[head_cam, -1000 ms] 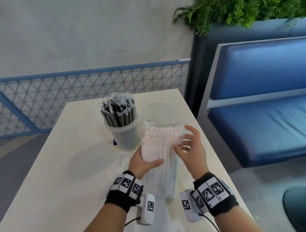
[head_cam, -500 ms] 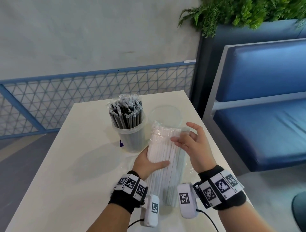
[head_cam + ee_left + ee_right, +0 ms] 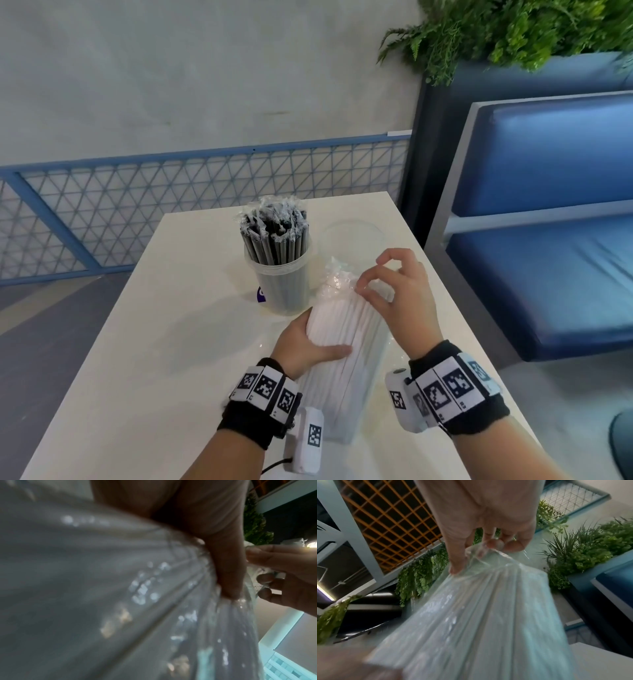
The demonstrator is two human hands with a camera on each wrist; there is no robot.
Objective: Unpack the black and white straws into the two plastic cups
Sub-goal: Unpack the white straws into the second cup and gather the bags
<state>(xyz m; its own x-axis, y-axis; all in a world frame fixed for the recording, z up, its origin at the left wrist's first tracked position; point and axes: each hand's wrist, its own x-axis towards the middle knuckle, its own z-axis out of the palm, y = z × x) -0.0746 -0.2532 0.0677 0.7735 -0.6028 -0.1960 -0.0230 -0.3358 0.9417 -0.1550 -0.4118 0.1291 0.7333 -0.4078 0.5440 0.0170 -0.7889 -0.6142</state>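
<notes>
two cups (image 3: 279, 284) stand just beyond the hand-held white straws (image 3: 342, 346).

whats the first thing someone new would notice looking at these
Front and centre on the white table, the pack of white straws in clear wrap is gripped by the left hand at its side while the right hand pinches the crinkled wrap at its far end. Just behind stand a plastic cup stuffed with black straws and, to its right, an empty cup.
</notes>
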